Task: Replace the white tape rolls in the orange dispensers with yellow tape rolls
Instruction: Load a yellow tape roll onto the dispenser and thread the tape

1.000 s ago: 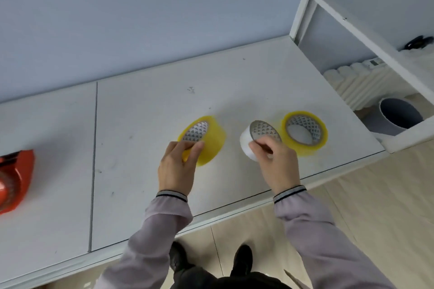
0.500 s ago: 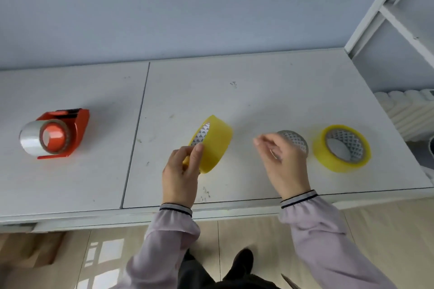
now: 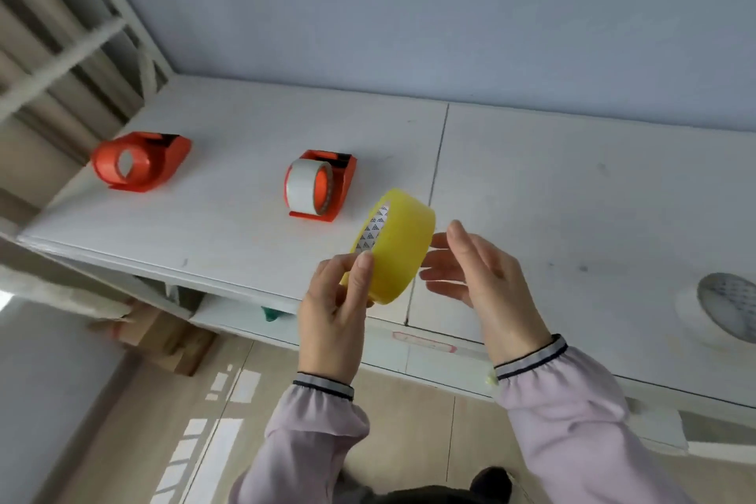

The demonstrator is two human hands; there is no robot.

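My left hand (image 3: 333,317) grips a yellow tape roll (image 3: 399,248) by its rim and holds it on edge above the front of the white table (image 3: 572,184). My right hand (image 3: 476,278) is open, fingers apart, right beside the roll's far side; whether it touches the roll I cannot tell. An orange dispenser (image 3: 321,186) with a white tape roll (image 3: 304,190) on its hub stands just left of the yellow roll. A second orange dispenser (image 3: 141,160) with an empty hub lies further left. A loose white tape roll (image 3: 722,309) lies flat at the right edge.
A white metal frame (image 3: 82,37) rises at the table's left end. Below the table's front edge are a shelf and cardboard (image 3: 163,333) on the tiled floor. A blue-grey wall stands behind the table.
The view has swung left, bringing both dispensers in. My right hand let go of the white roll, left lying at the right, and came over beside the yellow roll, lifted in my left hand.
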